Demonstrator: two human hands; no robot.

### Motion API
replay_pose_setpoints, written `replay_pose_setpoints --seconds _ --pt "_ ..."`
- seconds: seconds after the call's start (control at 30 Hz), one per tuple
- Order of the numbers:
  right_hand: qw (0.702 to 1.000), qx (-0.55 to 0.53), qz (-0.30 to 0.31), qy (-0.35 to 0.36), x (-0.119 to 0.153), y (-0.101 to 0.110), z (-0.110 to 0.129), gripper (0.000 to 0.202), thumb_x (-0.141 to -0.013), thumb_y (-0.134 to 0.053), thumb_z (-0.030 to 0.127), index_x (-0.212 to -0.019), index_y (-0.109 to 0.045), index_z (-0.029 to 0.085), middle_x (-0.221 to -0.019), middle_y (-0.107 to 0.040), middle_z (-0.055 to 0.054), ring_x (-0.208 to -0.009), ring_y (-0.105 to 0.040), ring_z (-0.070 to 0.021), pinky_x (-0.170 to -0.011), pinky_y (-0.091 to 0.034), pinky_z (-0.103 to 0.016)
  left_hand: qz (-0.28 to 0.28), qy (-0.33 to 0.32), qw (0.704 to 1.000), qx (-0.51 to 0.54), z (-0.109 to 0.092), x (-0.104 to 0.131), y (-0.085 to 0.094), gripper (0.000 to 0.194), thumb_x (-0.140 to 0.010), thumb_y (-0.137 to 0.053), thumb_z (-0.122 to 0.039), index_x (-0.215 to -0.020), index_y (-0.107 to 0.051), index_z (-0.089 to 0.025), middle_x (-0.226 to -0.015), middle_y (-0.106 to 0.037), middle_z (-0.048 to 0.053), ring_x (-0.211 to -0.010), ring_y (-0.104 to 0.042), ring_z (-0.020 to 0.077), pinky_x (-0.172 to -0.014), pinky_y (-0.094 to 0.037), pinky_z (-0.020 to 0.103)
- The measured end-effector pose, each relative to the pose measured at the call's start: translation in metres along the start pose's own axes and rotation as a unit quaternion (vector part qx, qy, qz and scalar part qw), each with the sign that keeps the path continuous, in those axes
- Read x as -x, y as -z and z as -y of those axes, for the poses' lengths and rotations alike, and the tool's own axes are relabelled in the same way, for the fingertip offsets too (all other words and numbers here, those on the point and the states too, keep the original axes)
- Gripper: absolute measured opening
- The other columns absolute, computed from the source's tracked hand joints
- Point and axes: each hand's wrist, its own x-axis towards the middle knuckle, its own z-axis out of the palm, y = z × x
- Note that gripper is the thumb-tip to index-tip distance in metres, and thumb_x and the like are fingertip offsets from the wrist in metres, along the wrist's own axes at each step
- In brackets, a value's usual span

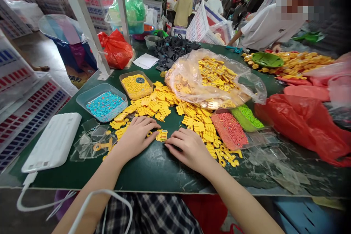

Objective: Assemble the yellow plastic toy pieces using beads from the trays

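Observation:
A small yellow plastic piece [161,135] with coloured bits on it lies on the green table [148,175] between my hands. My left hand [138,133] touches its left side, thumb and fingertips drawn near each other. At the right edge of the piece is my right hand [188,148], its fingers bent together; whether they pinch anything small is hidden. Loose yellow pieces [153,102] are heaped just beyond both hands. Trays of blue beads [104,104] and yellow beads [134,86] stand at the left, trays of red beads [231,129] and green beads [248,117] at the right.
A white power bank [52,142] with a cable lies at the left. Behind the heap are an open plastic bag [216,76] of yellow pieces and black parts [175,49]. Red bags [301,124] lie right. A person in a white shirt [271,25] works across the table.

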Motion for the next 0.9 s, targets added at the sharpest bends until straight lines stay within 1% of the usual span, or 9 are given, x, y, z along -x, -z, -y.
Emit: replay_pose_setpoints --seconds 0.27,0.37,0.43,0.53,0.6,0.7,0.77,0.83,0.9 --pt "0.999 0.015 -0.029 -0.026 -0.001 0.006 -0.008 0.028 -0.099 -0.045 0.029 -0.092 -0.07 0.019 -0.08 -0.066 -0.003 -0.078 -0.054 -0.0163 -0.07 -0.039 -0.03 -0.02 -0.014 1.0 0.004 0.005 -0.002 -0.001 0.03 -0.098 -0.044 -0.041 -0.104 -0.067 -0.022 -0.109 -0.068 0.006 -0.105 -0.056 0.025 -0.093 -0.04 0.042" --pt "0.997 0.014 -0.06 -0.037 -0.001 0.015 -0.013 0.026 -0.098 -0.047 0.03 -0.09 -0.07 0.019 -0.079 -0.067 -0.003 -0.077 -0.056 -0.0166 -0.068 -0.04 -0.03 -0.028 -0.021 0.999 0.008 0.006 -0.003 -0.001 0.033 -0.098 -0.042 -0.042 -0.104 -0.067 -0.022 -0.109 -0.068 0.006 -0.103 -0.056 0.0247 -0.092 -0.04 0.042" --pt "0.993 0.006 -0.096 -0.064 0.005 0.024 -0.017 0.023 -0.097 -0.05 0.03 -0.09 -0.069 0.019 -0.082 -0.068 -0.003 -0.078 -0.058 -0.0169 -0.069 -0.043 -0.03 -0.029 -0.023 0.999 0.011 0.007 -0.003 0.0 0.033 -0.098 -0.041 -0.042 -0.103 -0.067 -0.022 -0.108 -0.068 0.006 -0.103 -0.057 0.0248 -0.091 -0.04 0.042" --pt "0.979 0.036 -0.155 -0.125 0.027 0.035 -0.023 0.019 -0.096 -0.051 0.028 -0.091 -0.068 0.021 -0.085 -0.07 -0.004 -0.081 -0.061 -0.0184 -0.072 -0.046 -0.031 -0.026 -0.022 0.999 0.014 0.007 -0.003 0.0 0.032 -0.098 -0.042 -0.041 -0.102 -0.067 -0.022 -0.109 -0.068 0.006 -0.103 -0.057 0.0249 -0.091 -0.04 0.042" --pt "0.969 0.08 -0.177 -0.155 0.048 0.038 -0.025 0.017 -0.095 -0.051 0.026 -0.091 -0.067 0.021 -0.085 -0.07 -0.004 -0.081 -0.063 -0.0191 -0.071 -0.047 -0.031 -0.022 -0.022 0.999 0.017 0.007 -0.003 -0.001 0.031 -0.098 -0.042 -0.04 -0.102 -0.066 -0.022 -0.11 -0.068 0.006 -0.104 -0.056 0.0249 -0.092 -0.04 0.042" --pt "0.958 0.134 -0.189 -0.169 0.083 0.038 -0.021 0.015 -0.094 -0.052 0.024 -0.095 -0.066 0.02 -0.085 -0.07 -0.004 -0.079 -0.062 -0.0191 -0.071 -0.048 -0.032 -0.022 -0.022 0.999 0.022 0.007 -0.002 -0.002 0.029 -0.097 -0.043 -0.038 -0.102 -0.067 -0.022 -0.109 -0.068 0.006 -0.104 -0.056 0.0249 -0.092 -0.039 0.042" --pt "0.952 0.157 -0.201 -0.169 0.104 0.038 -0.015 0.013 -0.093 -0.053 0.023 -0.097 -0.066 0.021 -0.086 -0.07 -0.004 -0.08 -0.061 -0.0194 -0.075 -0.049 -0.033 -0.027 -0.021 0.999 0.023 0.006 -0.002 -0.003 0.028 -0.097 -0.043 -0.037 -0.102 -0.067 -0.022 -0.108 -0.068 0.006 -0.104 -0.056 0.0248 -0.093 -0.039 0.042" --pt "0.949 0.167 -0.203 -0.172 0.121 0.039 -0.008 0.012 -0.093 -0.054 0.022 -0.1 -0.064 0.02 -0.088 -0.069 -0.004 -0.084 -0.061 -0.0196 -0.078 -0.049 -0.033 -0.027 -0.022 0.999 0.02 0.005 -0.001 -0.003 0.029 -0.097 -0.043 -0.037 -0.103 -0.067 -0.022 -0.108 -0.068 0.006 -0.104 -0.055 0.0246 -0.093 -0.039 0.042" --pt "0.951 0.166 -0.187 -0.181 0.132 0.04 -0.002 0.013 -0.093 -0.054 0.023 -0.103 -0.063 0.02 -0.091 -0.069 -0.005 -0.087 -0.061 -0.0197 -0.08 -0.049 -0.033 -0.023 -0.024 0.999 0.014 0.004 -0.002 -0.003 0.03 -0.098 -0.041 -0.037 -0.102 -0.067 -0.021 -0.108 -0.068 0.006 -0.105 -0.055 0.0245 -0.093 -0.039 0.042"
